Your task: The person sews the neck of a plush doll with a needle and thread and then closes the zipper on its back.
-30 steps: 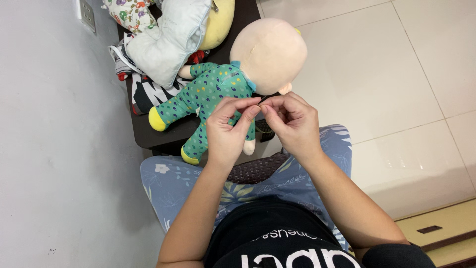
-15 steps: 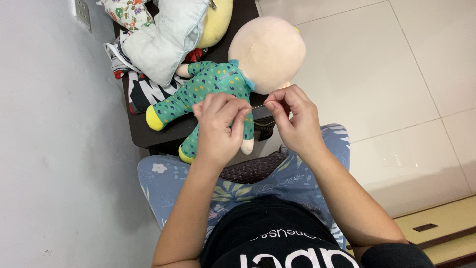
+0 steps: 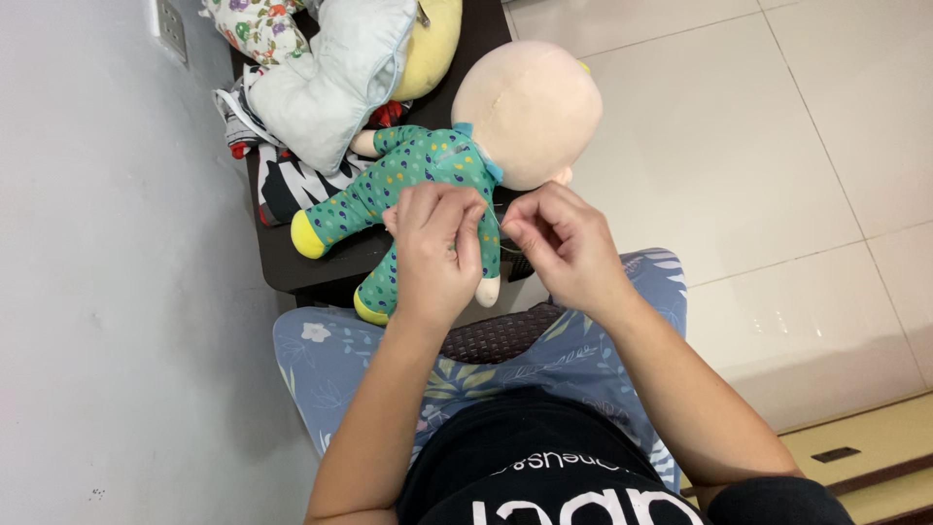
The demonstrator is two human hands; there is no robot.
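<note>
My left hand (image 3: 434, 248) presses the doll (image 3: 428, 185) flat at the desk's (image 3: 282, 262) near edge to steady it, while my right hand (image 3: 564, 243) pinches a thin thread (image 3: 498, 216) taut.

Our left hand (image 3: 434, 248) curls palm-down, fingers bent; our right hand (image 3: 562, 243) pinches thumb to fingertips just beside it, both forearms reaching forward.
</note>
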